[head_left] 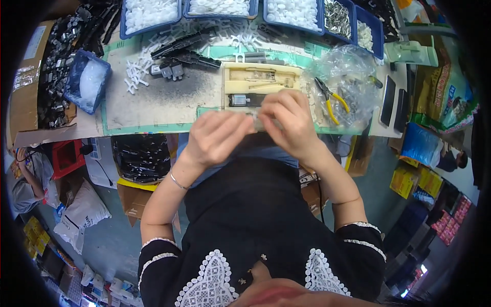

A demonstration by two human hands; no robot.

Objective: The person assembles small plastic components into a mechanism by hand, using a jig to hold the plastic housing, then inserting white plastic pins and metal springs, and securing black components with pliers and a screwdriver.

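Close to the table's front edge, my left hand (212, 137) and my right hand (290, 123) meet fingertip to fingertip. Both are pinched closed. A small pale bit shows between them, too small and blurred to name. Just beyond the fingers lies a cream holding block (294, 81) with shaped slots. In its near slot sits a dark part with a silver block (239, 100), partly hidden by my right hand. Black elongated parts (197, 59) and small silver blocks (169, 70) lie left of the holding block, near white forked plastic pieces (137, 75).
Blue bins of white pieces (292, 14) and metal pieces (337, 19) line the far side. Yellow-handled pliers (335, 101) rest by a clear plastic bag (360, 77) on the right. A blue tray (71, 92) tilts at left, beside a cardboard box (30, 66).
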